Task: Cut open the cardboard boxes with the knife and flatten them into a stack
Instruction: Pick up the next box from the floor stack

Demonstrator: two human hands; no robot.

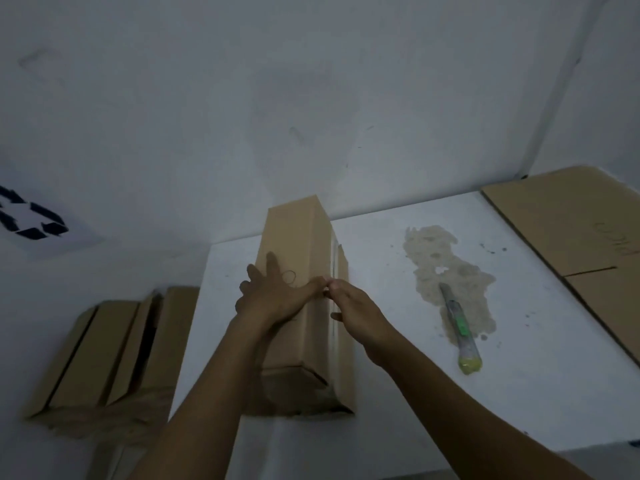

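The left hand (277, 299) lies flat, fingers spread, on the long brown cardboard box (294, 237). The right hand (356, 310) curls its fingers over the box's edge. A grey and yellow knife (459, 327) lies right of that hand.

Single head cam, faces fwd/down, close over table (398, 403) by wall (311, 98).

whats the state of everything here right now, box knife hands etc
box: whole, lying on the table, not flattened
left hand: flat on the box, fingers spread
right hand: fingertips at the box's top seam, grip unclear
knife: lying on the table, untouched
flat cardboard: flattened, at the table's right
boxes on the left: not flattened
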